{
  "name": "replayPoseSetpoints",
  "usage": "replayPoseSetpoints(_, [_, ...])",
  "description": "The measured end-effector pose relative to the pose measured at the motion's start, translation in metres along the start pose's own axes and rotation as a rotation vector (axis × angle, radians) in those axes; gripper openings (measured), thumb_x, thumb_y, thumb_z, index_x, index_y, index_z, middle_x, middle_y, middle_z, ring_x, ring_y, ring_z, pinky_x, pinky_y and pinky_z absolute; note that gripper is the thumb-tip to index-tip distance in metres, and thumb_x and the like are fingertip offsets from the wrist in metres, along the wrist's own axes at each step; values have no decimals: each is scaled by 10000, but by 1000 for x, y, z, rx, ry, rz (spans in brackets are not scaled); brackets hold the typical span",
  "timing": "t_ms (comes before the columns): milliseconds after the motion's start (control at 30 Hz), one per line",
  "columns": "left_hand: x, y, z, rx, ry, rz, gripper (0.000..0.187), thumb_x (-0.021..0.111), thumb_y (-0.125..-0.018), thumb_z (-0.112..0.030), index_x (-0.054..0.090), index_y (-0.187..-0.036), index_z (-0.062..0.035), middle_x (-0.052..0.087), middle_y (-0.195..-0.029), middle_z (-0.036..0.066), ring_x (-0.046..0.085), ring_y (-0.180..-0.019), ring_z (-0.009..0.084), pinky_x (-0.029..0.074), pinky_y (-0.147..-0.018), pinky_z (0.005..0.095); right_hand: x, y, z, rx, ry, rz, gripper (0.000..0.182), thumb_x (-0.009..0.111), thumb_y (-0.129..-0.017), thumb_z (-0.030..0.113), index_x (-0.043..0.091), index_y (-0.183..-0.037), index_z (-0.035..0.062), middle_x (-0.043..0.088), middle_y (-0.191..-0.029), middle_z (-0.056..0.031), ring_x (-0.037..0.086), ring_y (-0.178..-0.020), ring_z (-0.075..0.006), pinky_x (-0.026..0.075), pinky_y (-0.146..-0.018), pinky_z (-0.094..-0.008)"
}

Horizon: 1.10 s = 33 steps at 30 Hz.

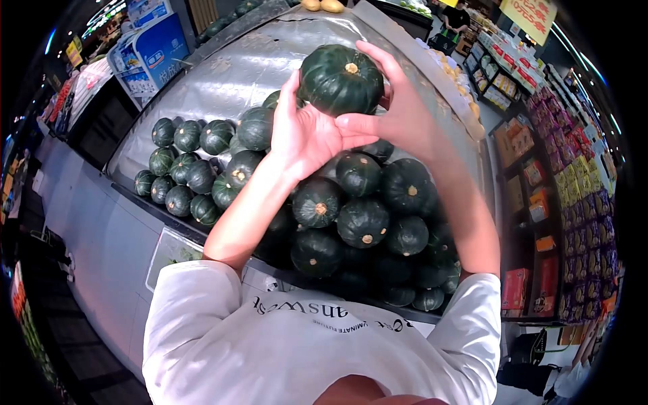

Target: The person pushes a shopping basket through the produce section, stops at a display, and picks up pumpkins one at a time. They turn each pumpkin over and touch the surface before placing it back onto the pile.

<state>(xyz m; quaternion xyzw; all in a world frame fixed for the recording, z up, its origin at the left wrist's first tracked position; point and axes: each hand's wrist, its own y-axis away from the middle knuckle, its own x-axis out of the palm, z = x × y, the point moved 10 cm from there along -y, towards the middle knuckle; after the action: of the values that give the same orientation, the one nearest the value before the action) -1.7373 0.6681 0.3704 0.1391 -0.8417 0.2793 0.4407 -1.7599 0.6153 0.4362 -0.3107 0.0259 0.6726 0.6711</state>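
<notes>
A large dark green pumpkin [337,84] with a tan stem is held up between both my hands over the display stand. My left hand [307,138] cups it from the left and below, palm up. My right hand [395,111] wraps its right side, fingers over the top right and thumb underneath. Beneath my hands lies a heap of dark green pumpkins [363,223], stacked closely. Farther left, smaller green pumpkins [179,169] sit in rows on the stand.
The silver-lined display stand [229,64] slopes away behind the pumpkins. Yellow produce [331,6] lies at its far edge. A clear plastic box [169,253] is by the front left. Shelves with packaged goods [584,209] line the right, and a person [457,20] stands far back.
</notes>
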Motion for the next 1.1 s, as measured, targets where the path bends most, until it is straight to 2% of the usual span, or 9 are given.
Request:
replayPoseSetpoints(200, [-54, 79, -64, 126, 196, -24, 521, 319, -987, -450, 448, -1308, -61, 542, -1270, 137, 581, -1109, 286, 529, -870, 476, 108, -26, 38, -390, 435, -52, 968, 833, -586, 84, 325, -1410, 81, 418, -1276, -171, 454, -1209, -309, 404, -1004, -389])
replayPoseSetpoints(400, [-130, 151, -121, 197, -234, -405, 439, 271, -1020, -369, 431, -1291, -62, 567, -1194, 109, 627, -1012, 222, 580, -756, 376, 211, -47, 63, -573, 684, 119, 910, 785, -565, 139, 396, -1387, 165, 409, -1260, -140, 456, -1100, -338, 372, -953, -445])
replayPoseSetpoints(467, [-153, 182, -142, 380, -225, -618, 322, 337, -1023, -248, 419, -1285, -81, 571, -1123, 69, 607, -918, 138, 538, -699, 274, 237, -56, 61, -530, 630, 183, 926, 774, -559, 136, 382, -1397, 162, 420, -1253, -139, 452, -1128, -342, 362, -973, -437])
replayPoseSetpoints(567, [-164, 228, -173, 680, -439, -703, 267, 393, -989, -93, 445, -1250, -78, 562, -1115, 76, 584, -908, 122, 515, -721, 253, 268, -72, 49, -445, 421, 286, 945, 769, -565, 135, 346, -1410, 115, 457, -1252, -153, 457, -1166, -334, 352, -1008, -426])
replayPoseSetpoints(667, [-183, 246, -156, 449, -258, -656, 364, 346, -941, -9, 430, -1294, -41, 560, -1169, 107, 598, -1007, 173, 540, -791, 304, 291, -78, 10, -223, 238, 333, 991, 781, -591, 102, 277, -1445, 87, 453, -1321, -170, 467, -1229, -286, 366, -1040, -382])
replayPoseSetpoints(800, [-185, 262, -139, 263, 82, -508, 446, 380, -962, -294, 426, -1313, -23, 558, -1218, 142, 602, -1069, 251, 544, -838, 391, 324, -69, -15, -78, 122, 346, 972, 797, -613, 162, 277, -1428, 66, 412, -1330, -197, 430, -1253, -338, 370, -1036, -429])
replayPoseSetpoints(867, [-198, 271, -131, 203, -34, -580, 587, 409, -950, -472, 379, -1367, -59, 536, -1276, 144, 582, -1122, 279, 533, -890, 464, 345, -64, -20, -115, 232, 408, 995, 803, -592, 186, 277, -1423, 37, 371, -1345, -219, 395, -1262, -368, 365, -1038, -430])
replayPoseSetpoints(1067, [-226, 273, -143, 47, -207, -675, 546, 390, -978, -404, 342, -1383, -41, 492, -1313, 154, 538, -1181, 246, 517, -922, 388, 366, -76, -39, -68, 377, 466, 974, 772, -595, 198, 287, -1430, 72, 409, -1260, -209, 455, -1146, -388, 413, -969, -429])
replayPoseSetpoints(1100, [-226, 265, -162, 183, -352, -638, 504, 397, -988, -326, 336, -1378, -11, 494, -1297, 165, 533, -1170, 231, 471, -967, 360, 366, -83, -41, -93, 423, 461, 978, 768, -590, 207, 288, -1434, 91, 422, -1226, -201, 468, -1111, -394, 429, -940, -420])
